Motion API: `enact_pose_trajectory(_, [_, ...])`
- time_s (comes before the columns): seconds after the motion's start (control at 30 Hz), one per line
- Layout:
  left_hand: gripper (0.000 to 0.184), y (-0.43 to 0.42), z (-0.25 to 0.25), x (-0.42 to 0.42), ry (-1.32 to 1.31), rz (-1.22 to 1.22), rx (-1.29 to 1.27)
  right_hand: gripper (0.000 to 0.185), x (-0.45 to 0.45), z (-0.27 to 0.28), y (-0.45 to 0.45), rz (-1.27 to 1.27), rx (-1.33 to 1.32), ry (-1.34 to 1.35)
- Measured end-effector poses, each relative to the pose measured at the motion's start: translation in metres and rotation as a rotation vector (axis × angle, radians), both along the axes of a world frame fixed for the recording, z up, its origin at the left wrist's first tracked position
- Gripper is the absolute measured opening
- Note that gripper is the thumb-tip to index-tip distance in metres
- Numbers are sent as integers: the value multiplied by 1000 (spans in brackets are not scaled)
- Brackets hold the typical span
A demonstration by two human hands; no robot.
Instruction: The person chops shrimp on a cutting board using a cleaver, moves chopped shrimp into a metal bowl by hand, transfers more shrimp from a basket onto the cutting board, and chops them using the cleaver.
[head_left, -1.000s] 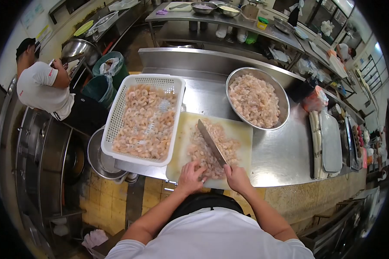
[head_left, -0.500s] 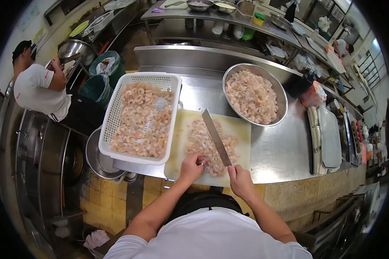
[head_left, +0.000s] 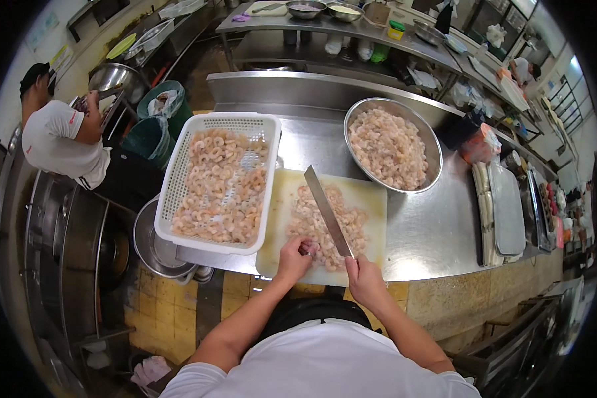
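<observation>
From afar I am watching a steel worktop (head_left: 431,245) bearing a white basket (head_left: 235,119), a cutting board (head_left: 280,205) on its right and a metal bowl (head_left: 436,149) by the board's far corner. My right hand (head_left: 367,280) is gripping the knife (head_left: 329,215), its blade slanting over shrimp (head_left: 305,215) piled on the board. My left hand (head_left: 294,259) is holding its fingers bent by the pile's near edge; I cannot tell whether they are pinching any.

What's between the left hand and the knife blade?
Shrimp pieces, spread on the cutting board, lie between the left hand and the knife blade; head view shows it.
</observation>
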State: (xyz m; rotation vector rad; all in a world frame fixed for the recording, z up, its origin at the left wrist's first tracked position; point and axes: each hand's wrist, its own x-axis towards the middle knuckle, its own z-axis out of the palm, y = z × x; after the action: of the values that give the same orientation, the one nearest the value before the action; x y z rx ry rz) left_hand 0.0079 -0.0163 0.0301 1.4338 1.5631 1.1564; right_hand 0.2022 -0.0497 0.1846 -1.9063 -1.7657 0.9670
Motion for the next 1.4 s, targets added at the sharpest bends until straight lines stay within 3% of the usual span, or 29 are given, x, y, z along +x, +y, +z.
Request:
enact_pose_trajectory(0.07, [21, -1, -2, 0, -45, 10, 3, 49, -2, -15, -7, -22, 14, 12])
enact_pose_trajectory(0.17, [24, -2, -10, 1, -97, 13, 38, 46, 4, -85, -2, 38, 37, -59])
enact_pose_trajectory(0.37, [27, -4, -15, -1, -95, 3, 18, 48, 0, -14, 1, 10, -51, 10])
enact_pose_trajectory(0.47, [30, -7, -14, -2, -86, 20, 53, 49, 0, -26, -5, 13, -11, -12])
enact_pose_trajectory(0.57, [32, -6, -15, 0, -87, 19, 54, 47, 5, -76, 2, 84, 40, -63])
enact_pose_trajectory(0.77, [32, -7, -19, -2, -86, 20, 41, 44, -1, -3, 8, 27, -12, 17])
enact_pose_trajectory(0.97, [32, -4, -17, 0, -109, 32, 36, 45, 3, -72, 4, 81, 23, -62])
enact_pose_trajectory(1.17, [32, -5, -18, -2, -84, 21, 43, 47, 5, 1, 11, 23, -47, -41])
enact_pose_trajectory(1.37, [32, -3, -16, -1, -95, 24, 36, 47, 28, -81, 14, 70, 46, -113])
enact_pose_trajectory(1.4, [32, -1, -20, -2, -98, 27, 38, 48, 26, -69, 18, 64, 20, -99])
